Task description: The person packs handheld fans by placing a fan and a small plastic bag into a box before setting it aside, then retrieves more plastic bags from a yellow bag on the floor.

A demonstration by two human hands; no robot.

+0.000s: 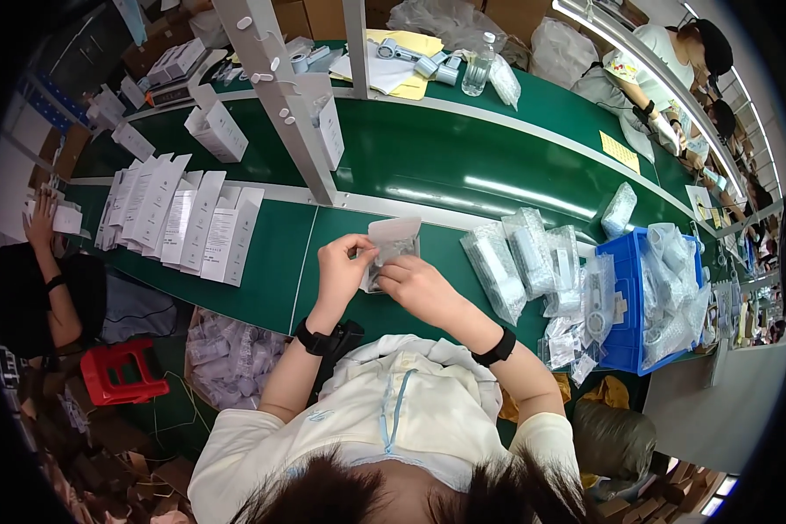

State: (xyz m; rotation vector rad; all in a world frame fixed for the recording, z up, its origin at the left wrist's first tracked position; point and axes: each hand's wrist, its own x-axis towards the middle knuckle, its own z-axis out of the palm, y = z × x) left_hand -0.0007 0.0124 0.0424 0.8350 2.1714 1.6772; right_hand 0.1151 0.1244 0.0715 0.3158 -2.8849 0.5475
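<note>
In front of me on the green bench stands a small white carton (396, 230), its top flap raised. Clear plastic wrapping (395, 250) shows inside it; what it wraps is hidden. My left hand (344, 260) is at the carton's left side, thumb and index finger pinched at its edge. My right hand (417, 285) lies over the near right part of the carton, its fingers curled down onto the plastic. The fingertips of that hand are partly hidden. Right of the carton, several bubble-wrapped packages (495, 273) lie side by side.
A blue bin (616, 301) full of bubble-wrapped items stands on the right. Standing open cartons (179, 214) line the left. A metal post (279, 100) rises beyond my hands. A co-worker's hand (40, 218) touches a box at far left. A red stool (122, 371) is below.
</note>
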